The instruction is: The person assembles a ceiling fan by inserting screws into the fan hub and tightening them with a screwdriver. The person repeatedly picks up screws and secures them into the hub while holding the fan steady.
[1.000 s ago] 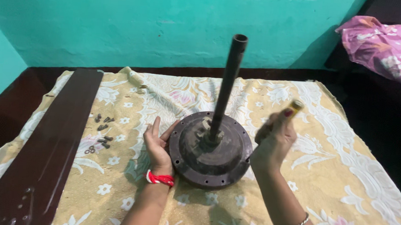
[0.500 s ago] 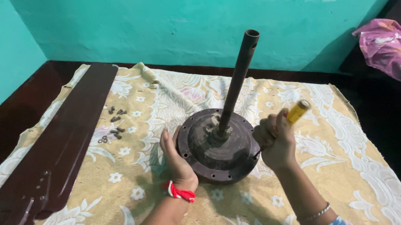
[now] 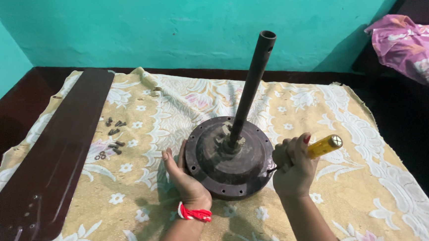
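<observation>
Head view: the left hand (image 3: pixel 184 175) lay open against the motor housing (image 3: pixel 229 157), steadying it, while the right hand (image 3: pixel 294 162) clenched a yellow-handled screwdriver (image 3: pixel 322 146) at its rim.

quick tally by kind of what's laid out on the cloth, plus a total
fan motor with rod: 1
fan blade: 1
screwdriver, yellow handle, in the right hand: 1
loose screws and washers, left of the left hand: about 8, too small to count surely
total: about 11
</observation>
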